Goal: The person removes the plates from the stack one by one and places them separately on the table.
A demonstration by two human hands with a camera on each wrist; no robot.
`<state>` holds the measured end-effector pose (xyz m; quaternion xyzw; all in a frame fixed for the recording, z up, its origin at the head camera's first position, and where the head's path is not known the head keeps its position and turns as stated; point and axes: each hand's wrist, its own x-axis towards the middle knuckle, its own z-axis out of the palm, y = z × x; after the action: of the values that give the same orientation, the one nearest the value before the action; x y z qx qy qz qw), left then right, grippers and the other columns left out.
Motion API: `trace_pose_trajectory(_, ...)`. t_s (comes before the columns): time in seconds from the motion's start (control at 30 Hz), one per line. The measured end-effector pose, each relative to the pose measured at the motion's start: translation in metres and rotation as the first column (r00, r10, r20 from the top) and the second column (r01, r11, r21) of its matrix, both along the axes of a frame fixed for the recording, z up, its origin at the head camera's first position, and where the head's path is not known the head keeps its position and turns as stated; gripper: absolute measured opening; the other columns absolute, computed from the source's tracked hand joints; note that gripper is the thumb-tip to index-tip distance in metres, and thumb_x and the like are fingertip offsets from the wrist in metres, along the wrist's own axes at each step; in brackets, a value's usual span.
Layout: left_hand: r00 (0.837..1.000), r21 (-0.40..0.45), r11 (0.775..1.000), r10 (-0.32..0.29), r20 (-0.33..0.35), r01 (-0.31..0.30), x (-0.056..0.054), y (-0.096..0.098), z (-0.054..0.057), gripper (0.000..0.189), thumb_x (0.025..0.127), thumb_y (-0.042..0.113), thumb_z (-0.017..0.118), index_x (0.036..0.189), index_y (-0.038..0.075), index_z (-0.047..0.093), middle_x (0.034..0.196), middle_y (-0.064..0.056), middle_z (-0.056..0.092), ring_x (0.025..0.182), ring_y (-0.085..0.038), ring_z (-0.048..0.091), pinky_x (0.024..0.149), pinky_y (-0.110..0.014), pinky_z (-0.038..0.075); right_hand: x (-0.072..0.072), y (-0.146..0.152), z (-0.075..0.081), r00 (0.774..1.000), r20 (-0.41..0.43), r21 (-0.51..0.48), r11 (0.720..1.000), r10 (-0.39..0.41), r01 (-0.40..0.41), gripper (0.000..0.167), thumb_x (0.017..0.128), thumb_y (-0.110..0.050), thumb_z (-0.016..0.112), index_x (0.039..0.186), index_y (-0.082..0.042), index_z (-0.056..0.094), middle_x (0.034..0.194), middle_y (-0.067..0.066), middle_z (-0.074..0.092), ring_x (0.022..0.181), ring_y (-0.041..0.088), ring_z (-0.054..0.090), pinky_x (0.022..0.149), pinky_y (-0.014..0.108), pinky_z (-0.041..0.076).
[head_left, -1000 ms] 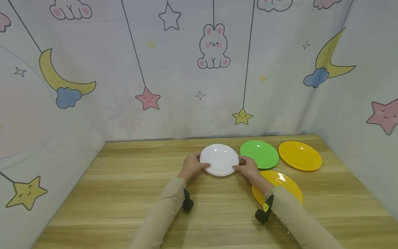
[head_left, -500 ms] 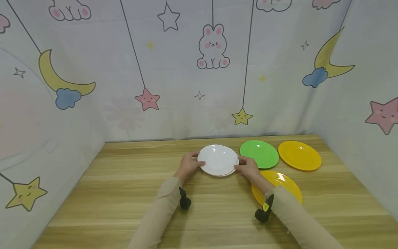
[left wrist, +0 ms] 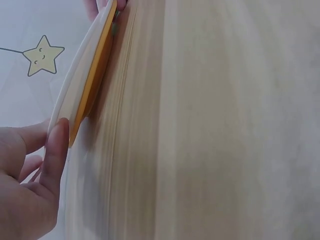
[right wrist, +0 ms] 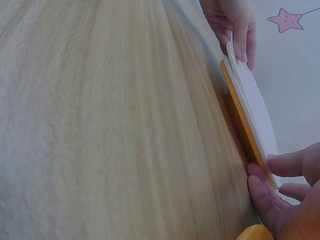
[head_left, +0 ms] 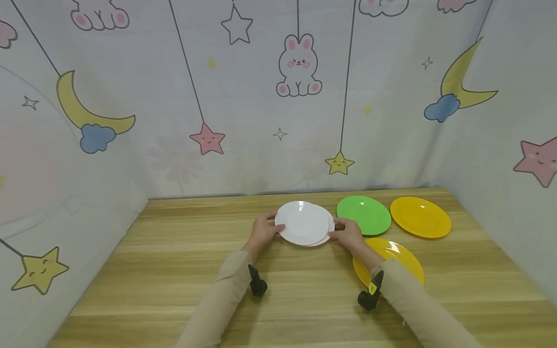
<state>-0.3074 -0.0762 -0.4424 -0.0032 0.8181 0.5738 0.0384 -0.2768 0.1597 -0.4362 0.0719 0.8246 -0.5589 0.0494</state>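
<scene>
My left hand pinches the left rim of the top white plate, thumb above and fingers below. This plate sits off to the left over a second white plate, whose edge shows as a crescent on the right. My right hand grips the right side of the stack. In the right wrist view an orange-yellow plate lies under the white ones, with the right thumb on top and fingers beneath. The left wrist view shows the left hand on the white rim, the orange-yellow plate below it.
A green plate lies behind the right hand, and a yellow plate lies to its right. Another yellow plate is partly under the right forearm. Printed curtains enclose the wooden table at the back and sides.
The top white plate has slid left with my left hand, uncovering more of the second white plate's right edge. My right hand has stayed nearly still.
</scene>
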Motion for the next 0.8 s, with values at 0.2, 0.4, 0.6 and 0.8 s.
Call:
trace_pose_trajectory(0.2,0.999,0.024,1.0,0.007,-0.047,-0.006,0.003,-0.002,0.001,0.051,0.081,-0.003,0.063,0.128,-0.01,0.044,0.121,-0.024,0.05,0.059,-0.006,0.057,0.057,-0.019,0.054,0.0,-0.001,0.001,1.0,0.003,0.011,1.0,0.006,-0.006,0.056,0.08,0.004,0.063,0.131,0.008,0.041,0.113,0.026,0.052,0.071,0.015,0.059,0.062,0.025,0.056)
trace_pose_trajectory(0.4,0.999,0.042,0.999,0.019,-0.032,-0.018,0.007,-0.009,0.004,0.05,0.083,0.0,0.062,0.129,-0.007,0.044,0.123,-0.023,0.049,0.059,-0.007,0.058,0.056,-0.02,0.054,0.001,-0.003,0.002,1.0,-0.001,0.009,1.0,0.003,-0.003,0.056,0.081,0.004,0.062,0.132,0.008,0.04,0.111,0.025,0.052,0.066,0.012,0.058,0.063,0.025,0.056)
trace_pose_trajectory(0.6,0.998,0.021,0.999,0.044,-0.034,-0.043,0.007,-0.018,0.007,0.051,0.084,0.002,0.062,0.13,-0.007,0.042,0.127,-0.022,0.048,0.057,-0.006,0.054,0.055,-0.021,0.053,0.003,-0.004,0.003,1.0,-0.006,0.01,1.0,0.002,-0.002,0.055,0.081,0.004,0.062,0.132,0.009,0.04,0.11,0.025,0.052,0.061,0.01,0.057,0.062,0.025,0.056)
trace_pose_trajectory(0.8,0.997,0.009,0.998,0.059,-0.05,-0.059,0.008,-0.029,0.012,0.052,0.084,0.002,0.062,0.131,-0.005,0.042,0.129,-0.022,0.047,0.062,-0.006,0.056,0.061,-0.025,0.055,0.003,-0.003,0.003,1.0,0.009,0.008,1.0,-0.006,0.006,0.056,0.082,0.003,0.061,0.132,0.008,0.039,0.113,0.026,0.051,0.071,0.015,0.059,0.065,0.026,0.056)
